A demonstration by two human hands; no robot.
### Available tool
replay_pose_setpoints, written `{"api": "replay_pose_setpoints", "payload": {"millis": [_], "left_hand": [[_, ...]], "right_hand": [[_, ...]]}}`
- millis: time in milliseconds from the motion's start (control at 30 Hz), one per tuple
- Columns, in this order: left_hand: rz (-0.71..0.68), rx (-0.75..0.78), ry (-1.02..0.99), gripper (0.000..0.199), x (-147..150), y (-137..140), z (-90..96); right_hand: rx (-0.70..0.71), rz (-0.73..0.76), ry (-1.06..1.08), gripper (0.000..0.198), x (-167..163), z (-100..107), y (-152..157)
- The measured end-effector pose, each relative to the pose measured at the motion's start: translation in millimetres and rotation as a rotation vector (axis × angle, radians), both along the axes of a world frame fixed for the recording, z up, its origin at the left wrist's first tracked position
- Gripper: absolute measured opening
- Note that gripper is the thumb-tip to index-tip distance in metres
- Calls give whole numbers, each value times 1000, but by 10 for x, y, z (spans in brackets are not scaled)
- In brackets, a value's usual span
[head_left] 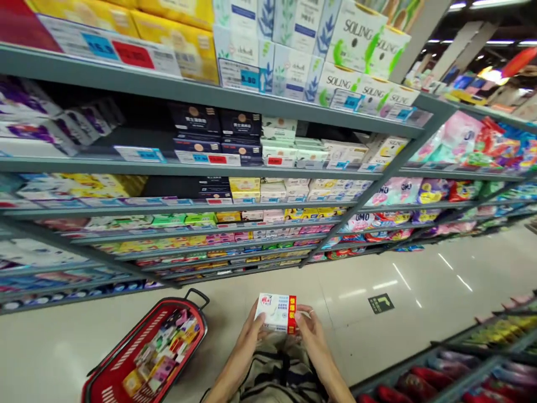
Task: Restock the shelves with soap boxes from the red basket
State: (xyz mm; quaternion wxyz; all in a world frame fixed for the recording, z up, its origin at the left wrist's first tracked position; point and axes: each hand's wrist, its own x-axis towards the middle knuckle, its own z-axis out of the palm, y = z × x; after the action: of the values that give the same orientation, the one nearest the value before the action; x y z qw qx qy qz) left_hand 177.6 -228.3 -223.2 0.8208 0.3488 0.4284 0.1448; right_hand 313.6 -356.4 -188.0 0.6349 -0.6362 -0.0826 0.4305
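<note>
Between my two hands is a small white box (273, 311) with blue print and a red end band, its printed face turned up toward me. My left hand (250, 327) grips its left side, thumb on the front edge. At the red end, my right hand (307, 324) holds it with thumb and fingers. The box is held at waist height above my striped clothing (281, 372). To my left on the floor stands a red shopping basket (126, 341) with several colourful soap-like boxes (168, 355) in it.
Ahead rise grey store shelves (235, 98) packed with boxed goods; white SOLING boxes (356, 33) sit at the upper right. Bagged OMO products (394, 190) fill shelves farther right. A green floor sign (381, 303) lies on the pale tiles. Another shelf (444, 369) borders the lower right.
</note>
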Motion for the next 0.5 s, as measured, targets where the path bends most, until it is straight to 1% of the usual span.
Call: {"api": "replay_pose_setpoints", "payload": {"millis": [100, 200, 333, 400, 500], "left_hand": [[115, 34, -21, 87, 69, -68, 110], [175, 63, 10, 80, 158, -256, 207], [265, 43, 122, 75, 366, -687, 215], [300, 39, 164, 79, 523, -942, 179], [305, 68, 191, 86, 803, -1324, 129]], "right_hand": [[73, 58, 5, 52, 124, -1, 41], [60, 110, 12, 53, 283, -43, -47], [52, 191, 68, 54, 616, -120, -334], [69, 225, 107, 53, 830, -144, -520], [77, 229, 140, 54, 1164, -147, -807]]}}
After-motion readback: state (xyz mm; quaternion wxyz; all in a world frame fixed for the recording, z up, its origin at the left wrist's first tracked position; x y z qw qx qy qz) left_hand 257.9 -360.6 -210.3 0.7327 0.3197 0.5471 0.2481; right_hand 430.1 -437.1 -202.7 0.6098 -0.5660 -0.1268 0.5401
